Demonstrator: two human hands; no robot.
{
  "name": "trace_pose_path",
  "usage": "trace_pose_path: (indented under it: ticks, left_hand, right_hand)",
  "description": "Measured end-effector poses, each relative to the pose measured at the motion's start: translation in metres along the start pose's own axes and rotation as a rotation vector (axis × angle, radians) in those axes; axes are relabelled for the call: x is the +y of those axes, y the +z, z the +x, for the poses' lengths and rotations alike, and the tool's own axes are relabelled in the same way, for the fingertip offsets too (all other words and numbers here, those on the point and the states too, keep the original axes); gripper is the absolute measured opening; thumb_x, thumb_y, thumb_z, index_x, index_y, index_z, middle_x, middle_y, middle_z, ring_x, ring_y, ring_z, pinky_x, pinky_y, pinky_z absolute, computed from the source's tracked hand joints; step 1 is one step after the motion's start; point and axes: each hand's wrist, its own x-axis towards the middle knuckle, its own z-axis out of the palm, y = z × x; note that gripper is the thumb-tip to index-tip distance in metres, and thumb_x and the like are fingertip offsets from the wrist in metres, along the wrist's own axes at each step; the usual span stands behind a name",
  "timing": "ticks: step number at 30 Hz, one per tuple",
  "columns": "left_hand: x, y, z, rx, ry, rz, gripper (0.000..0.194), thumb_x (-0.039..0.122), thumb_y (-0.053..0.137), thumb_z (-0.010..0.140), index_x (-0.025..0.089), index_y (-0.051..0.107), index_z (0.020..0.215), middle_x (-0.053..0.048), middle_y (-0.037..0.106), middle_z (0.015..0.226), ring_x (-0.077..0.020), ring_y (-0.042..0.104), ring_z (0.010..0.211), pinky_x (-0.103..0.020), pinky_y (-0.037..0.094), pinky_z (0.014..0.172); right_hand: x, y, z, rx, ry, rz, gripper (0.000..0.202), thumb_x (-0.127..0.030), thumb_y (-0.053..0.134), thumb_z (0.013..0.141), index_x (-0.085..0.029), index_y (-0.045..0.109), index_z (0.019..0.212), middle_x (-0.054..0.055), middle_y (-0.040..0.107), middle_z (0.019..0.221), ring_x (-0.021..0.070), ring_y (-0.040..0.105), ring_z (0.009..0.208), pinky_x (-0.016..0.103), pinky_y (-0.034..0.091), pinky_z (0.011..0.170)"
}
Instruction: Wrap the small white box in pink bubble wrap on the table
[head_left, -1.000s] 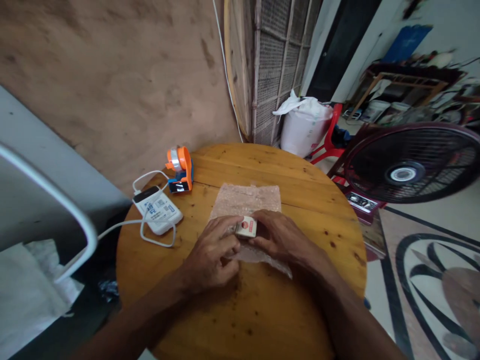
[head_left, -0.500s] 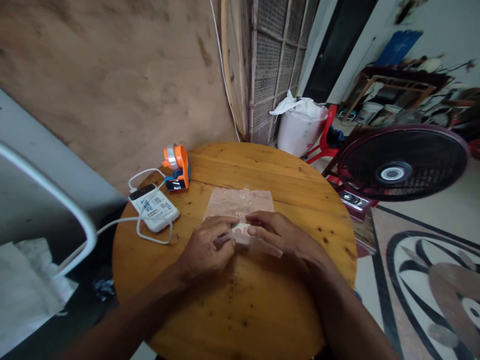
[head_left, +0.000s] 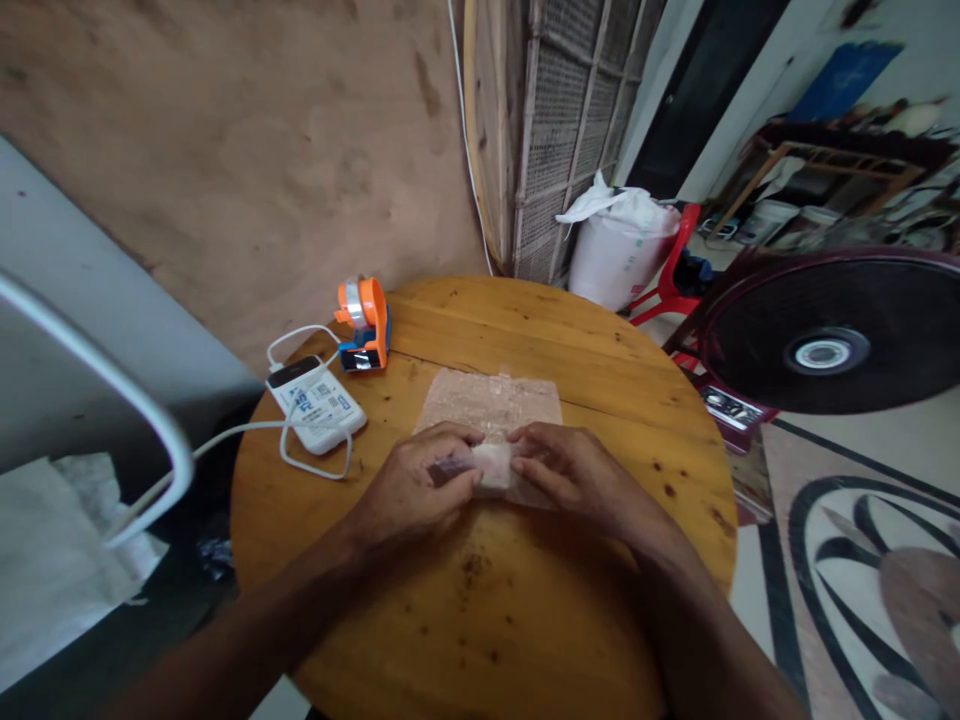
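Note:
A sheet of clear bubble wrap [head_left: 487, 400] lies on the round wooden table [head_left: 480, 620]. On its near part is a small white object [head_left: 493, 466], which seems covered by a layer of the wrap. My left hand [head_left: 431, 475] pinches the left end of this bundle between thumb and fingers. From the right, my right hand [head_left: 566, 470] grips the other end, its thumb below and its fingers above. A loose edge of the wrap shows beneath my right hand.
An orange and blue tape dispenser [head_left: 365, 325] and a white power device [head_left: 319, 405] with a looped cable stand at the table's left. A fan [head_left: 825, 350] is beyond the right edge. A white sack [head_left: 619, 245] and red chair [head_left: 675, 270] are behind.
The white object's red print, visible before, no longer shows; wrap now appears to lie over it. The loose flap has drawn in under my right hand. The view has shifted slightly.

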Motion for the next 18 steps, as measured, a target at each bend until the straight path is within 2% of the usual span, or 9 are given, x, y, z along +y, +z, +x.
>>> trace_pose_path:
  ticks: [3,6,10,15,18]
  left_hand:
    - [-0.005,0.001,0.001,0.002,-0.051,-0.123,0.006,0.019,0.06,0.077,0.018,0.065,0.08,-0.006,0.068,0.103,-0.0186,0.065,0.095,-0.032,0.053,0.082]
    - [-0.008,0.003,0.002,0.006,-0.088,-0.228,0.007,0.023,0.06,0.078,0.017,0.062,0.074,-0.006,0.067,0.102,-0.0181,0.065,0.093,-0.03,0.052,0.08]
    - [-0.008,0.003,0.004,-0.001,-0.14,-0.243,0.011,0.027,0.06,0.077,0.016,0.06,0.073,-0.005,0.066,0.092,-0.0162,0.063,0.082,-0.027,0.051,0.069]
    - [-0.01,0.003,0.004,-0.035,-0.139,-0.256,0.012,0.028,0.06,0.078,0.016,0.059,0.075,-0.004,0.065,0.089,-0.0158,0.062,0.08,-0.027,0.05,0.068]
    - [-0.011,0.003,0.003,-0.073,-0.124,-0.252,0.013,0.026,0.06,0.078,0.016,0.057,0.073,-0.005,0.065,0.089,-0.0163,0.062,0.081,-0.028,0.05,0.072]
  right_hand:
    - [0.002,0.001,0.003,0.014,0.009,0.05,0.022,-0.025,0.057,0.083,-0.02,0.064,0.103,0.001,0.064,0.075,0.0136,0.054,0.063,0.024,0.038,0.057]
    - [0.004,0.003,0.007,0.019,0.015,0.072,0.014,-0.02,0.057,0.078,-0.019,0.065,0.088,-0.001,0.061,0.068,0.0123,0.051,0.059,0.023,0.036,0.053]
    - [0.014,0.009,0.014,0.013,0.039,0.16,0.005,-0.019,0.057,0.074,-0.018,0.061,0.074,-0.001,0.058,0.065,0.0125,0.05,0.058,0.023,0.037,0.054]
    - [0.018,0.011,0.016,0.025,0.028,0.286,0.006,-0.02,0.059,0.073,-0.019,0.055,0.077,0.0,0.059,0.075,0.0135,0.053,0.068,0.023,0.041,0.06]
    - [0.014,0.008,0.015,-0.027,-0.024,0.353,0.009,-0.017,0.057,0.074,-0.019,0.053,0.082,0.0,0.059,0.078,0.0132,0.054,0.071,0.023,0.041,0.062]
